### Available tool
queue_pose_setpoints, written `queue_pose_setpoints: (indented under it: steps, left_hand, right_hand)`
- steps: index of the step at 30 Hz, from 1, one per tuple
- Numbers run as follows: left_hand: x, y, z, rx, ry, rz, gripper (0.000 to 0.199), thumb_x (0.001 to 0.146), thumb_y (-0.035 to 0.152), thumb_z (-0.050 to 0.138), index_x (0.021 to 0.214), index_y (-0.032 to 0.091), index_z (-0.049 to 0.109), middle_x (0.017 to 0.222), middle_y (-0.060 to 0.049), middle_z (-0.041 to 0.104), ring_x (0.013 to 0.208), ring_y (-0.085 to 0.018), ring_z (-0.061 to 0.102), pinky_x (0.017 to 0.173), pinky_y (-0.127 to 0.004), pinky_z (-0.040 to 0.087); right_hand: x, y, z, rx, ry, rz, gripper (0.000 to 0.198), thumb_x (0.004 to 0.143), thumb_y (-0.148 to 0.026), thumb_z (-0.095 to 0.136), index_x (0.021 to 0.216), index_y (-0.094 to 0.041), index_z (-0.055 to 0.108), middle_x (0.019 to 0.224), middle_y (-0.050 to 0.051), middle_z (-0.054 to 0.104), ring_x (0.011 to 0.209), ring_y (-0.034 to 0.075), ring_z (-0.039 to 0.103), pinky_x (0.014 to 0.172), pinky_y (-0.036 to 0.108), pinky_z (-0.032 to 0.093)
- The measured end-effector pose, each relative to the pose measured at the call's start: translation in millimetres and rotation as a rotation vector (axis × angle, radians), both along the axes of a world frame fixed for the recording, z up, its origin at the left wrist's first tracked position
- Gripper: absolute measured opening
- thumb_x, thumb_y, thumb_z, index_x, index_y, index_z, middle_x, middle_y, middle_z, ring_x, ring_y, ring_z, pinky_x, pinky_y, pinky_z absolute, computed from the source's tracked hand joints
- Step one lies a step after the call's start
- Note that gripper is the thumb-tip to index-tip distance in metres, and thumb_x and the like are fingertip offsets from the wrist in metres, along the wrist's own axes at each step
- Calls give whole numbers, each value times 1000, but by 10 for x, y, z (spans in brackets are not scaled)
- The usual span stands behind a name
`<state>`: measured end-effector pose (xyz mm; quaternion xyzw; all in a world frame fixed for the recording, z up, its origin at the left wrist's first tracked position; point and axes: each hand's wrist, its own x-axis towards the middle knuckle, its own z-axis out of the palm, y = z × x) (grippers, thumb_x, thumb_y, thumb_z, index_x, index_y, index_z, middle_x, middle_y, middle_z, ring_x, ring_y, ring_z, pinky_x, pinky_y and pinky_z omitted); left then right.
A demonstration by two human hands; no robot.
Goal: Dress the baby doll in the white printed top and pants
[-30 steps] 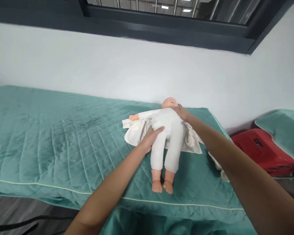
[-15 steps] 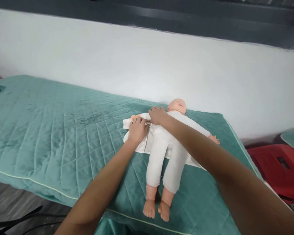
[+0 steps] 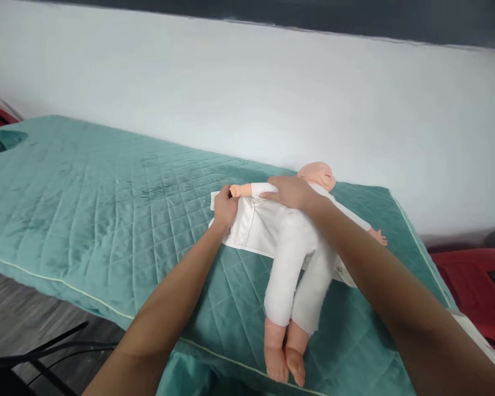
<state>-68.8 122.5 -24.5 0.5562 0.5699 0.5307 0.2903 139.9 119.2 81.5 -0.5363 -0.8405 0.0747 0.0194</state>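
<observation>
A baby doll [image 3: 297,269] with a white body and bare pinkish feet lies face up, tilted toward the right. Under it a white cloth garment [image 3: 253,223] is spread, one side reaching out to the left. My left hand [image 3: 226,208] is closed on the garment's left part, right beside the doll's small hand [image 3: 235,191]. Across the doll's upper arm and chest lies my right hand [image 3: 291,192], its thumb apart and its fingers wrapped over the far side, partly hidden. The doll's other arm stretches to the right.
A green quilted cover [image 3: 107,209] lies on the bed, with a hole at its far left end. Behind runs a white wall [image 3: 231,93]. A red chair [image 3: 474,286] stands at the right, and black cables [image 3: 61,349] hang at the lower left.
The doll has tilted over to the right under my right hand, showing more of the garment. My left hand has closed on the garment's left part. The view has shifted slightly.
</observation>
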Motion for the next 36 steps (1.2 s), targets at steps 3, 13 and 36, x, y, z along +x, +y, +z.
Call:
queue_pose_setpoints:
  steps: [3, 13, 36]
  left_hand:
    - [-24, 5, 1, -8, -82, 13, 15, 86, 33, 54, 79, 20, 56, 78, 1, 62, 74, -14, 54, 69, -25, 40]
    - [98, -182, 21, 236, 485, -249, 21, 97, 37, 44, 93, 21, 58, 90, -5, 66, 85, -18, 60, 80, -30, 45]
    - [400, -380, 113, 70, 2, -161, 23, 95, 41, 52, 98, 20, 59, 90, 0, 65, 78, -13, 57, 74, -25, 44]
  right_hand:
    - [31, -18, -28, -8, -103, -29, 53, 95, -64, 42, 117, -21, 64, 114, 12, 71, 98, 31, 65, 79, 37, 44]
    - [-105, 17, -171, 40, -271, -80, 52, 97, -56, 45, 123, -13, 58, 114, 22, 70, 106, 36, 66, 87, 46, 48]
    - [778, -1018, -270, 483, 344, -738, 43, 99, -42, 37, 123, -13, 59, 113, 18, 68, 107, 32, 61, 91, 43, 46]
